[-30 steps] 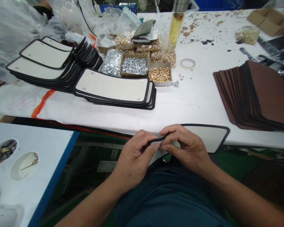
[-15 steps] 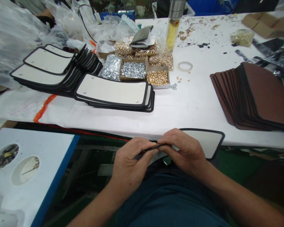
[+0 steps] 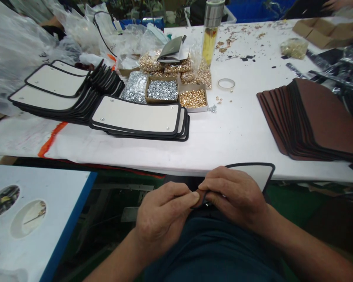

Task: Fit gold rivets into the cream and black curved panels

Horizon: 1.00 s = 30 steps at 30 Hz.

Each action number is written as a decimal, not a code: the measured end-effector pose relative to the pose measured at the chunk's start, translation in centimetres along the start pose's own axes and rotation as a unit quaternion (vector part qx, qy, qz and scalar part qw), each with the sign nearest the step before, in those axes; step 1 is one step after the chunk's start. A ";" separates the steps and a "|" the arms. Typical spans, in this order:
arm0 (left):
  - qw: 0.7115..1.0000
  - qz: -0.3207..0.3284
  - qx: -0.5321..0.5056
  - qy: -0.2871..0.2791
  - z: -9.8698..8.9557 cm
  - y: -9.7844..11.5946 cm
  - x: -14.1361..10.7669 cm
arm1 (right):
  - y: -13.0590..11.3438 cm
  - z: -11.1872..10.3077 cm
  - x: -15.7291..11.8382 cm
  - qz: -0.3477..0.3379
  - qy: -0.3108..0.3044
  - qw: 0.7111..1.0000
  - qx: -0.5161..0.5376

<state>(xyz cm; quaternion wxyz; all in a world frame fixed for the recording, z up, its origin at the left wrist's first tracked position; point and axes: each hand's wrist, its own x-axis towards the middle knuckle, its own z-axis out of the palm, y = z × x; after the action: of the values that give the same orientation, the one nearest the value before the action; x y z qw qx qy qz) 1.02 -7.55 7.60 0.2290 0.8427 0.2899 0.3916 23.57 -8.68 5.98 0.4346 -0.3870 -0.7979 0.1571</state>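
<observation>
Both hands grip one flat panel [image 3: 257,172], off-white on one face with black edging; a small brown patch of its other face shows between my fingers. My left hand [image 3: 164,215] pinches the near edge, thumb pressed on the brown part. Closed round the edging just beside it is my right hand [image 3: 235,192]. The panel's far right corner sticks out beyond my right hand, over the table's front edge. Whatever sits under my fingertips is hidden. On the table ahead lies a short stack of white-faced panels [image 3: 135,115] with metal snaps at their corners.
A taller panel stack [image 3: 50,100] stands left, brown panels [image 3: 326,121] lie fanned at right. Boxes of silver rings [image 3: 162,90] and gold pieces [image 3: 193,98] sit mid-table, near a drink bottle [image 3: 210,39] and a tape roll [image 3: 226,83]. A white side board [image 3: 61,196] has two holes.
Both hands have come down slightly. The panel's near end has been turned, so that a brown patch now shows at the left fingertips. The view has shifted a little.
</observation>
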 end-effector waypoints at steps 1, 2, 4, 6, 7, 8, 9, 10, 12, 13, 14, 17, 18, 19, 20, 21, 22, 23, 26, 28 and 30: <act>1.000 0.005 0.003 -0.002 -0.1 0.0 -0.1 | -0.1 -0.1 0.0 -0.009 0.000 1.000 -0.008; 1.000 0.009 0.003 -0.004 -0.2 0.0 -0.2 | -0.3 -0.2 -0.1 -0.018 0.005 1.000 -0.015; 1.000 0.024 -0.004 -0.010 -0.2 0.0 -0.5 | -0.6 -0.3 -0.3 -0.032 0.017 0.999 -0.028; 0.999 0.039 -0.012 -0.013 -0.2 -0.1 -0.8 | -0.8 -0.3 -0.7 -0.043 0.021 0.998 -0.041; 0.999 0.042 -0.013 -0.013 -0.1 -0.2 -0.9 | -0.8 -0.3 -0.9 -0.049 0.019 0.997 -0.048; 0.999 0.044 -0.015 -0.011 -0.1 -0.2 -1.0 | -0.9 -0.3 -1.0 -0.055 0.017 0.997 -0.056; 0.999 0.040 -0.017 -0.009 0.0 -0.3 -1.0 | -0.9 -0.4 -1.2 -0.064 0.019 0.996 -0.067; 0.999 0.031 -0.020 -0.006 0.0 -0.3 -1.0 | -0.8 -0.4 -1.3 -0.075 0.022 0.994 -0.080; 1.000 0.014 -0.027 -0.002 0.1 -0.4 -0.8 | -0.7 -0.6 -1.6 -0.099 0.025 0.989 -0.104; 1.000 0.008 -0.030 -0.003 0.1 -0.5 -0.7 | -0.6 -0.7 -1.7 -0.111 0.024 0.987 -0.111; 0.999 0.007 -0.031 -0.005 0.1 -0.6 -0.6 | -0.5 -0.9 -1.8 -0.120 0.020 0.986 -0.113; 0.999 0.035 -0.025 -0.023 -0.2 -0.8 -0.4 | -0.2 -1.3 -2.1 -0.133 -0.006 0.986 -0.104; 0.998 0.051 -0.018 -0.035 -0.4 -0.7 -0.4 | -0.2 -1.5 -2.2 -0.134 -0.014 0.986 -0.098; 0.997 0.068 -0.008 -0.047 -0.5 -0.7 -0.3 | -0.2 -1.6 -2.3 -0.133 -0.023 0.987 -0.092; 0.995 0.084 0.006 -0.056 -0.7 -0.6 -0.3 | -0.1 -1.6 -2.3 -0.130 -0.029 0.987 -0.085; 0.993 0.098 0.023 -0.062 -0.8 -0.4 -0.2 | -0.1 -1.6 -2.3 -0.129 -0.031 0.988 -0.078; 0.991 0.110 0.042 -0.064 -0.9 -0.3 -0.1 | -0.1 -1.6 -2.3 -0.127 -0.027 0.989 -0.072; 0.989 0.118 0.060 -0.063 -0.9 0.0 0.0 | -0.2 -1.5 -2.2 -0.122 -0.022 0.990 -0.070; 0.984 0.132 0.106 -0.061 -1.0 0.5 0.4 | -0.2 -1.2 -2.1 -0.118 -0.015 0.990 -0.071; 0.980 0.139 0.124 -0.069 -1.0 0.6 0.4 | -0.2 -1.2 -2.1 -0.119 -0.009 0.990 -0.075; 0.980 0.137 0.121 -0.073 -0.8 0.5 0.3 | -0.2 -1.2 -2.1 -0.120 -0.002 0.990 -0.077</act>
<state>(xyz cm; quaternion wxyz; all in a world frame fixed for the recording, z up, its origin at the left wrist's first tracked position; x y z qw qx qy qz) 0.68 -7.55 8.53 0.0897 0.9224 0.1991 0.3186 25.12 -10.54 5.62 0.4174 -0.3208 -0.8492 0.0424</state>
